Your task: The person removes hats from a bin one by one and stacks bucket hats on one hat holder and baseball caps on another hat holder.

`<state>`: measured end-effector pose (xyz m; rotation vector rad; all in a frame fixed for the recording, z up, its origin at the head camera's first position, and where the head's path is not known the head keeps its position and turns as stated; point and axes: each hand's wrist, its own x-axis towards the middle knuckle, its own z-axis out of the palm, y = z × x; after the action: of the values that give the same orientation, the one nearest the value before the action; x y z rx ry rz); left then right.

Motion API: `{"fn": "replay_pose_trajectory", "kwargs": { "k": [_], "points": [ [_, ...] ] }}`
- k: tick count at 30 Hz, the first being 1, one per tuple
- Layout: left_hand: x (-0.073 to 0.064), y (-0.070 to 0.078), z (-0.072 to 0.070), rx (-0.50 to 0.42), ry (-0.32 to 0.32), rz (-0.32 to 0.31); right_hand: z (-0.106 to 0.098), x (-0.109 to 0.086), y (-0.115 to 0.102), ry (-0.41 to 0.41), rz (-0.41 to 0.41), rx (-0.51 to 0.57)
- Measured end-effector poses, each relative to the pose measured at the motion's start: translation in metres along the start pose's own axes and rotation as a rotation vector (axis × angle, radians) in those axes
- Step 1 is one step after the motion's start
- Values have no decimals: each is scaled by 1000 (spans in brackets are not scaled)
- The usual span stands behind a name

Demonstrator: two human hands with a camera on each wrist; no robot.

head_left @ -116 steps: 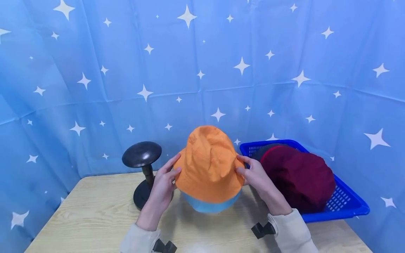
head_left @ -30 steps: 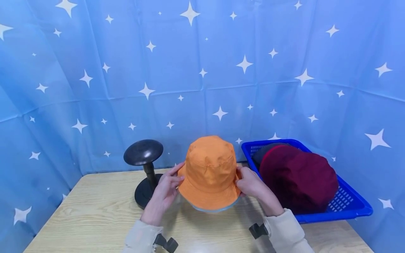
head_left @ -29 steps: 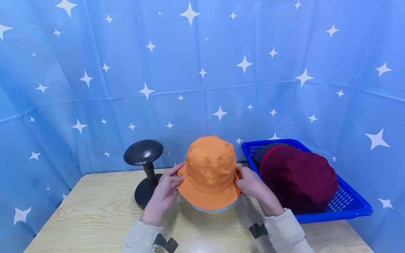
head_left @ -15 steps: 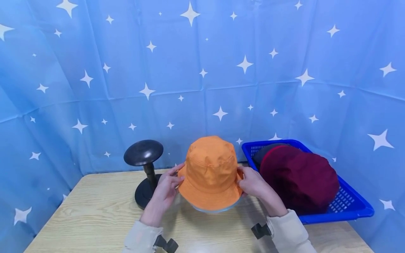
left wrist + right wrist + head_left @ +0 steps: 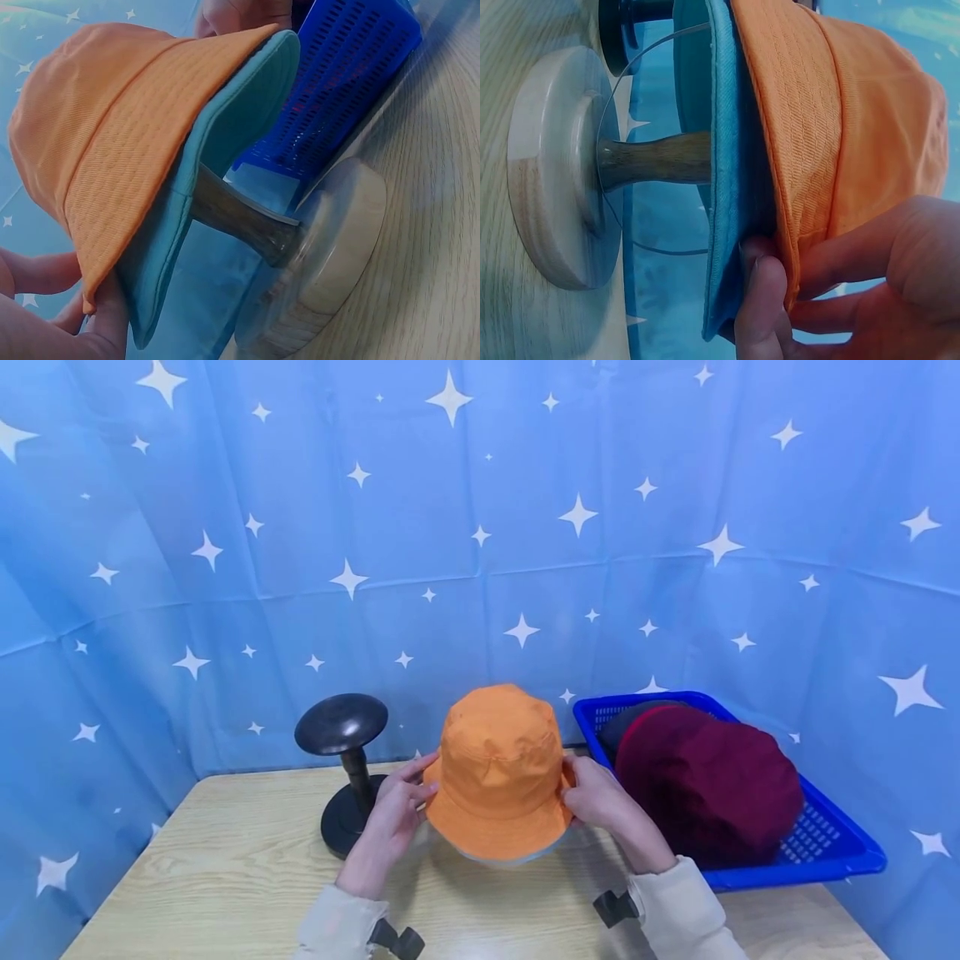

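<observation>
An orange bucket hat (image 5: pixel 498 777) sits upright over a light blue hat (image 5: pixel 161 251), whose brim shows just below the orange one. Both are on a wooden hat stand with a pale round base (image 5: pixel 562 169) and a brown post (image 5: pixel 240 217). My left hand (image 5: pixel 393 814) pinches the orange brim at its left side between thumb and fingers. On the other side, my right hand (image 5: pixel 600 797) pinches the same brim, its thumb against the underside in the right wrist view. The stand's top is hidden inside the hats.
Left of the hats stands a black hat stand (image 5: pixel 341 725) with a domed top. To the right, a blue plastic basket (image 5: pixel 832 856) holds a maroon hat (image 5: pixel 712 777) and a dark grey one (image 5: pixel 626 718). A star-patterned blue curtain (image 5: pixel 420 535) hangs behind the wooden table (image 5: pixel 225 860).
Since the oldest frame the orange hat has come down over the blue one, and its creased crown has become smoother. Over the last second, hands and hats have hardly moved.
</observation>
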<state>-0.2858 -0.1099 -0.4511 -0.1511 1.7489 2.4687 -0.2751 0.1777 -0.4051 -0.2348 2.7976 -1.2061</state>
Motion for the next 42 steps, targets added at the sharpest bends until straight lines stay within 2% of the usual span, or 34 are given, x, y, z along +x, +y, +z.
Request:
{"fn": "replay_pose_trajectory", "kwargs": {
  "k": [7,12,20,23,26,28,32,35,38,40,42],
  "points": [
    [2,0,3,-16,42,-25,-5,-2,-1,-44,-23,25],
    [2,-1,0,-23,46,-35,-5,-4,-2,-76,-14,68],
    [2,-2,-3,-27,62,-39,-5,-4,-2,-74,0,83],
    [2,0,-3,15,85,-45,-6,-5,-1,-75,4,95],
    [0,4,-2,106,112,-36,-9,-7,0,-79,3,120],
    [-1,7,0,200,130,-16,-12,-8,0,-84,-5,117],
    [-7,13,5,447,196,49,-20,-12,-1,-116,-2,85],
    [-13,17,10,686,293,143,-28,-16,-3,-126,-9,60],
    [-20,20,15,856,387,261,-35,-21,-4,-115,-46,43],
    [-25,23,20,894,417,349,-41,-24,-5,-130,-95,22],
    [-31,25,26,888,417,437,-46,-28,-5,-149,-135,7]
  ]
}}
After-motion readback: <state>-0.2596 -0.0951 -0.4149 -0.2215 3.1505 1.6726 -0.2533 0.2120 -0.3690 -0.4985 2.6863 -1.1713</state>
